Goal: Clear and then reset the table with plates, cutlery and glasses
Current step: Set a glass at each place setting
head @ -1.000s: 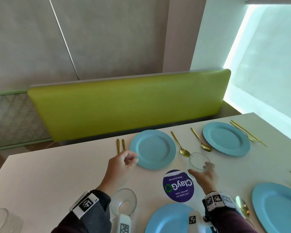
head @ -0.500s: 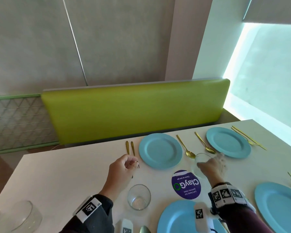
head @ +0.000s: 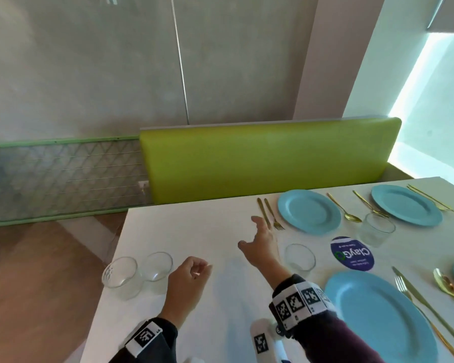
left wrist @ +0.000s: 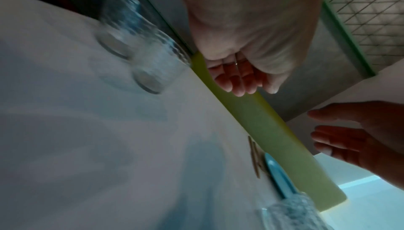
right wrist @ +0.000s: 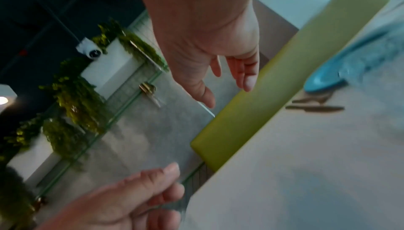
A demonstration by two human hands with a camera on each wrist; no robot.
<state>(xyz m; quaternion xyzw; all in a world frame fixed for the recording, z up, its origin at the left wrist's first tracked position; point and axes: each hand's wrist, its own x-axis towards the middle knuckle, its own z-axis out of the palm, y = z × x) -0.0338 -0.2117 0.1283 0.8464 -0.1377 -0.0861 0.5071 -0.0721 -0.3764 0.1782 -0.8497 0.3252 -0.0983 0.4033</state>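
My left hand [head: 198, 269] hovers over the white table [head: 194, 231], fingers loosely curled and holding nothing; the left wrist view shows its fingertips [left wrist: 238, 85] bent toward the palm. Just right of it are two clear glasses [head: 119, 275] [head: 159, 268] at the table's left edge. My right hand [head: 249, 231] is spread open above the table, left of a gold knife and fork [head: 269, 213]. A third glass [head: 299, 259] stands beside my right wrist. Another glass [head: 376, 229] stands between two blue plates [head: 309, 211] [head: 406, 205], by two gold spoons [head: 344, 208].
A near blue plate [head: 378, 318] has a gold fork and knife [head: 417, 297] and spoon [head: 443, 281] to its right. A purple round sticker [head: 351, 254] is on the table. A green bench back [head: 260, 158] runs behind the far edge; floor drops off left.
My right hand has let go of the glass near the spoons and swung left, now open. My left hand has drawn back left from the knife and fork. The view has turned left.
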